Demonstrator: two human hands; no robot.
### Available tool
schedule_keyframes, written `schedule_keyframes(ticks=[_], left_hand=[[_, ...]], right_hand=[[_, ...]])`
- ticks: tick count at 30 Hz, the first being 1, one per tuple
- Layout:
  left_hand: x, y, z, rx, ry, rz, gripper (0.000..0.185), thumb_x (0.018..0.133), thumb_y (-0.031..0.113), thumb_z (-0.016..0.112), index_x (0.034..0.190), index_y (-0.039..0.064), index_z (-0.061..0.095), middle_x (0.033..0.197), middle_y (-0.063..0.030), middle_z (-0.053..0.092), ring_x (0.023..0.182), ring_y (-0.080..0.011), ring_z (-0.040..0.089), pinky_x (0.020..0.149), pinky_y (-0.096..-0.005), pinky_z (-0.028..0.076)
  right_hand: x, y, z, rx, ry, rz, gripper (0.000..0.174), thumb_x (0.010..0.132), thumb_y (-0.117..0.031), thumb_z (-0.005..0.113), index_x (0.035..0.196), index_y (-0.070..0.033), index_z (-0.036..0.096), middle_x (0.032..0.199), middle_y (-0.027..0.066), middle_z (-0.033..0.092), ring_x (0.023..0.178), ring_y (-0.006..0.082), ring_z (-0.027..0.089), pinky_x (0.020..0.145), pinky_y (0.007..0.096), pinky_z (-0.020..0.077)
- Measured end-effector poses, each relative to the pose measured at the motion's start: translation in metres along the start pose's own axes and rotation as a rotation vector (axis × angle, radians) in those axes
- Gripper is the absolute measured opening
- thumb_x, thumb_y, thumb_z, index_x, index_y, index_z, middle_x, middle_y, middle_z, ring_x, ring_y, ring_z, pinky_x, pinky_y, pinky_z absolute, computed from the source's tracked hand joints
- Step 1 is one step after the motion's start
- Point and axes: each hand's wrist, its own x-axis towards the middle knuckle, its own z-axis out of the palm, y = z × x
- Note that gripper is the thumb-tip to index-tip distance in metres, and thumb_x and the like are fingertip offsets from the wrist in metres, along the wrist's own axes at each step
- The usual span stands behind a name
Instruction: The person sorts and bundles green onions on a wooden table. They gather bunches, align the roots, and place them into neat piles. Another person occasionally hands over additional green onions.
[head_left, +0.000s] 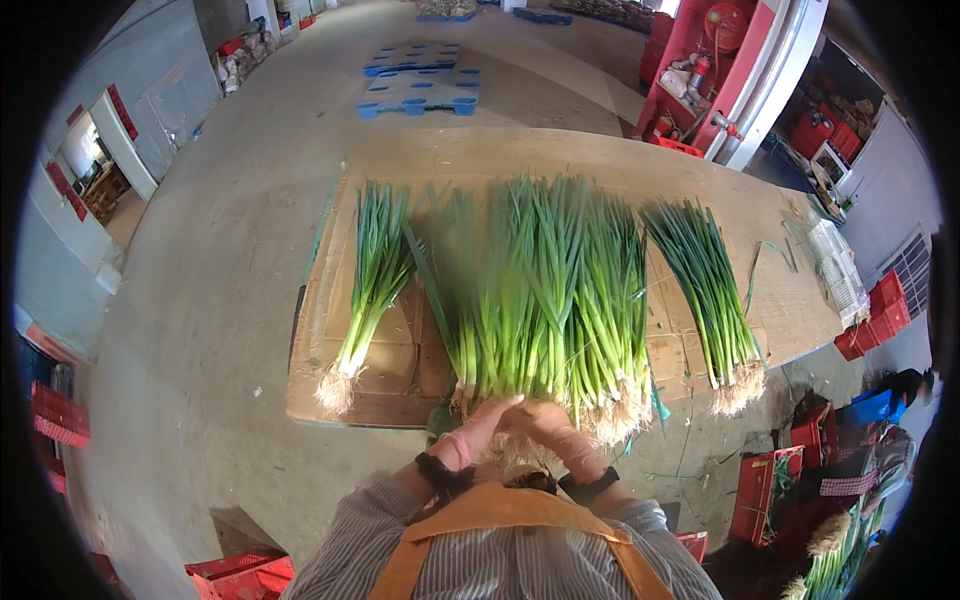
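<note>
A large pile of green onions (555, 300) lies before me on a cardboard-covered table (427, 375), leaves pointing away and roots at the near edge. My left hand (484, 427) and my right hand (547, 424) are close together at the root ends of this pile, near my body. Blur and overlap hide the fingers, so their grip cannot be made out. A smaller bunch of green onions (367, 300) rests apart on the left, its roots near the table's edge. Another bunch (709, 300) lies on the right side.
Red plastic crates (765, 495) stand on the floor at the right, near a co-worker (892, 457) and more green onions (829, 555). A white plastic basket (836, 270) is at the table's right end. Blue pallets (420, 90) lie beyond the table. Another red crate (240, 576) is low left.
</note>
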Motion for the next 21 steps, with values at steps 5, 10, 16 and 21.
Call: schedule_keyframes(ticks=[5,10,16,21], left_hand=[[0.004,0.016,-0.013,0.021,0.083,0.156,0.031,0.088,0.025,0.058,0.112,0.005,0.058,0.079,-0.0015,0.057,0.067,-0.0122,0.057,0.061,-0.0255,0.049],[-0.004,0.036,-0.017,-0.323,-0.034,0.283,0.020,0.087,0.017,0.060,0.105,0.009,0.056,0.059,0.0060,0.043,0.049,-0.0064,0.042,0.046,-0.0209,0.034],[-0.019,0.030,-0.003,-0.183,0.032,0.359,0.015,0.088,0.010,0.057,0.103,0.011,0.055,0.070,0.0004,0.052,0.058,-0.0084,0.049,0.051,-0.0206,0.038],[-0.027,0.021,0.015,-0.380,-0.108,0.109,0.038,0.089,0.009,0.055,0.126,0.007,0.046,0.109,-0.0040,0.057,0.090,-0.0138,0.058,0.076,-0.0262,0.050]], right_hand=[[0.014,0.018,-0.016,0.115,0.515,0.098,0.040,0.082,-0.035,0.064,0.112,-0.008,0.061,0.096,0.0110,0.067,0.080,0.0189,0.066,0.067,0.0342,0.0544],[0.054,0.052,-0.025,-0.508,0.735,0.341,0.065,0.072,-0.028,0.073,0.127,-0.003,0.049,0.093,0.0154,0.066,0.073,0.0198,0.064,0.065,0.0341,0.0524],[0.036,0.047,-0.053,0.949,0.446,-0.058,0.037,0.075,-0.012,0.071,0.110,-0.004,0.063,0.100,0.0080,0.067,0.091,0.0179,0.059,0.090,0.0316,0.0431],[0.014,0.025,-0.045,1.413,-0.028,-0.124,0.035,0.088,-0.014,0.058,0.121,-0.003,0.055,0.120,0.0091,0.058,0.101,0.0166,0.058,0.096,0.0290,0.0437]])
